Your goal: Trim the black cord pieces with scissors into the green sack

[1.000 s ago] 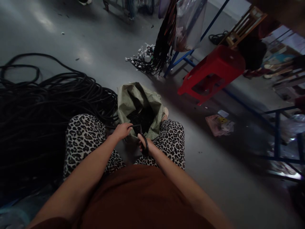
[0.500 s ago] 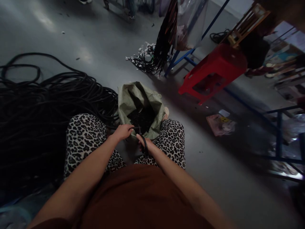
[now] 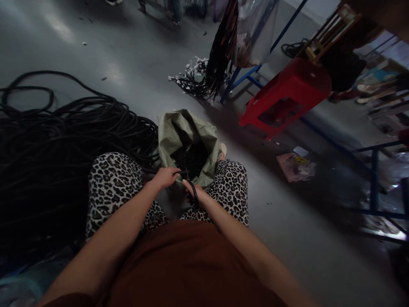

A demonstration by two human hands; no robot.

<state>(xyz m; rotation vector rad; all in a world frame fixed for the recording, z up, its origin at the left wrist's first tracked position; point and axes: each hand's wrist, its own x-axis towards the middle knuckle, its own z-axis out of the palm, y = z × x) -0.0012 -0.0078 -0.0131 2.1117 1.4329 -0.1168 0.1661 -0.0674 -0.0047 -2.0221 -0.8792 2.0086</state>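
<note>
Two hands are nearly meeting: the left hand [image 3: 166, 177] is pinching a black cable [image 3: 182, 172], the right hand [image 3: 199, 193] is gripping scissors [image 3: 194, 192]. From the left fingers, which are nearer, the cable is pointing rightward, its length seemingly crossing the blades. Beyond the fingertips a sack [image 3: 165, 138] is gaping; leftward, cable coils [image 3: 79, 128] are lying.

A brown top [image 3: 179, 264] meets leopard-print trousers [image 3: 111, 183].
</note>
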